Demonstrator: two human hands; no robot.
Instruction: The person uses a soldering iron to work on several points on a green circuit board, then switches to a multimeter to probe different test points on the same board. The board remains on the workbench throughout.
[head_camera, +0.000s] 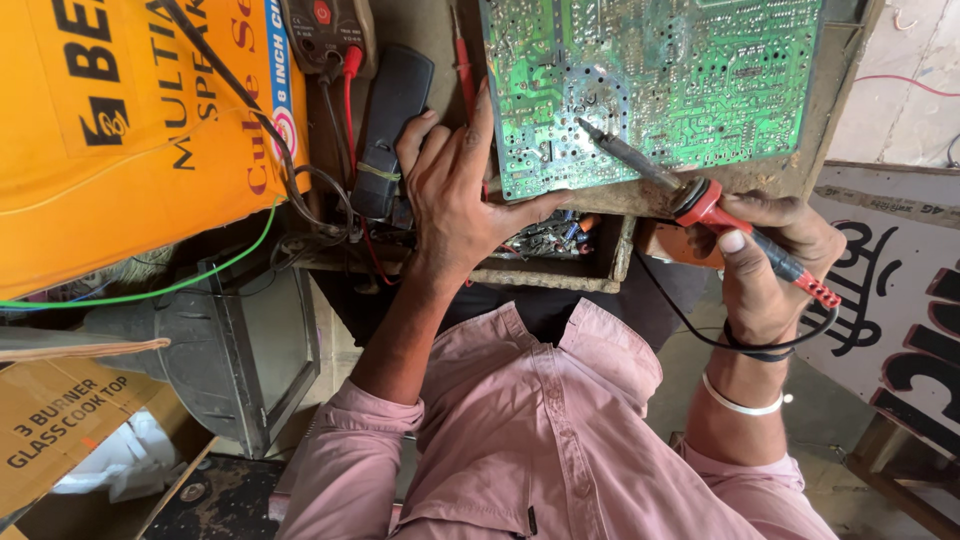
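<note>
Head view, looking down on a cluttered wooden bench (560, 272) in a workshop with a bare stone floor (905, 90) at upper right. One green circuit board (655, 85) lies solder-side up on the bench, at the top centre. One soldering iron (700, 200), red-collared with a black cord, is held in the right hand (770, 265); that grip is closed around the handle, and the tip touches the board near its middle. The left hand (455, 190) lies flat with fingers spread; its grip is open, the thumb resting against the board's lower left edge and the fingertips reaching one black remote-shaped case (392, 125). One multimeter (325, 30) sits at the top edge, with one red probe lead and dark leads trailing down beside the case. One large orange carton (130, 120) fills the upper left; one green wire (190, 280) runs beneath it. One brown cardboard box (60, 425) lies at lower left, beside one grey metal housing (240, 350). One white signboard with black lettering (890, 290) stands at right. The person wears a pink shirt (540, 430), one white bangle and one dark band on the right wrist.
</note>
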